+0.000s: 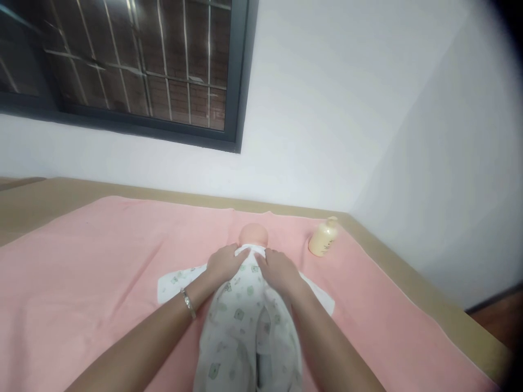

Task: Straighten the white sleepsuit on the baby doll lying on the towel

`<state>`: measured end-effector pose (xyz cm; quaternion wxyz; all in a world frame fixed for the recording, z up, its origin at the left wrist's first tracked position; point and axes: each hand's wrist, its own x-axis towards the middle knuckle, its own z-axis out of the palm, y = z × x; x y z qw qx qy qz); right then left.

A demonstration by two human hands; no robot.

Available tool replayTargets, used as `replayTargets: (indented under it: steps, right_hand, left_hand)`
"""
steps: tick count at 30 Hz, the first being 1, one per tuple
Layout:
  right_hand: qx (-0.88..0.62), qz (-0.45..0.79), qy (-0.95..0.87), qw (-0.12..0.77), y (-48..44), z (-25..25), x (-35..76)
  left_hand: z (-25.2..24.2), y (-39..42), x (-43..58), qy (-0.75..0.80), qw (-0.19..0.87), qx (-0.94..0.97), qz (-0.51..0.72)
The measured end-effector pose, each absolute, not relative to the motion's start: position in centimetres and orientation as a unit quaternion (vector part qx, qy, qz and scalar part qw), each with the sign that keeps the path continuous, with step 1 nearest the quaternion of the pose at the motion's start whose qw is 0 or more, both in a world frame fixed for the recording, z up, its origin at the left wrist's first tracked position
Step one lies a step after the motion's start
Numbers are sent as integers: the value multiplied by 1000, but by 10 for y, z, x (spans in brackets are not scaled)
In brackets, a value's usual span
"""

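A baby doll (254,234) lies on a pink blanket, its smooth round head pointing away from me. On it is a white baby garment (241,313) with a small green and brown print, its sleeves spread to both sides. My left hand (227,263) grips the garment at the left shoulder, thumb near the collar. At the right shoulder my right hand (281,268) does the same, its thumb beside the neckline. The fingertips of both hands are partly hidden at the shoulders. The lower part of the garment hangs loose toward me and gapes in the middle.
The pink blanket (134,256) covers most of a tan surface (73,188). A cream pump bottle (323,238) stands on the blanket to the right of the doll's head. Behind are a white wall (302,109) and a dark-framed barred window (143,65).
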<state>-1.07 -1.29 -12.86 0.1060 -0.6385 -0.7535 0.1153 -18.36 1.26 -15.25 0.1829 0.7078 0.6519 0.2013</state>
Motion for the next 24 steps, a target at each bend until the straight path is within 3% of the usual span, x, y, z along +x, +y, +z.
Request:
replayTargets:
  steps: [7, 15, 24]
  right_hand:
    - [-596, 129, -784, 118, -29, -116, -10]
    - [-589, 218, -765, 147, -4, -125, 6]
    - [-585, 190, -778, 124, -34, -103, -1]
  left_hand:
    - [-145, 6, -180, 635, 147, 733, 196]
    - [-135, -24, -162, 609, 13, 781, 138]
    - [-134, -3, -177, 625, 172, 743, 164]
